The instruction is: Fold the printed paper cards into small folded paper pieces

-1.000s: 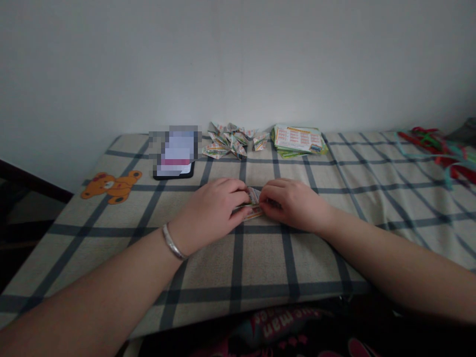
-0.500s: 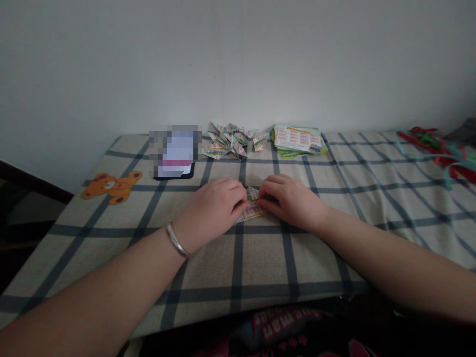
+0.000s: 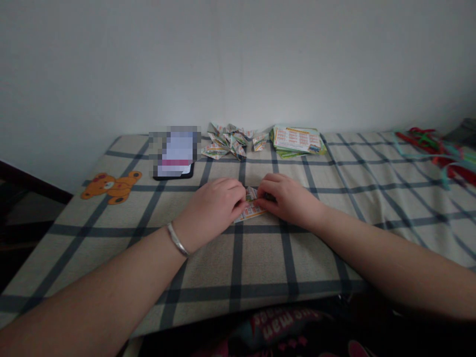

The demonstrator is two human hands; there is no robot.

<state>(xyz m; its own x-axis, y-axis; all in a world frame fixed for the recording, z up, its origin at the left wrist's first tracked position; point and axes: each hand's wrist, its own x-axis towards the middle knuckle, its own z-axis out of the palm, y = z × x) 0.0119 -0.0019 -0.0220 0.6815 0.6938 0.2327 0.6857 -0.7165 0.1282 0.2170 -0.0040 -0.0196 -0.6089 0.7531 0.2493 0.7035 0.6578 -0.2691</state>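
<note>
My left hand [image 3: 213,208] and my right hand [image 3: 288,201] meet in the middle of a checked tablecloth [image 3: 238,258]. Both pinch a small printed paper [image 3: 250,210] that lies between them on the cloth, fingers curled and pressed on it. Most of the paper is hidden under the fingers. A silver bangle [image 3: 177,240] sits on my left wrist.
At the back lie a pile of folded printed papers [image 3: 232,140], a stack of flat printed sheets [image 3: 297,140] and a dark phone [image 3: 174,157]. Red and teal ribbons [image 3: 442,151] lie at the far right. An orange bear patch [image 3: 110,186] marks the cloth's left. A wall stands behind.
The paper has flattened a little and both hands have shifted slightly, with the fingertips pressed closer together on it.
</note>
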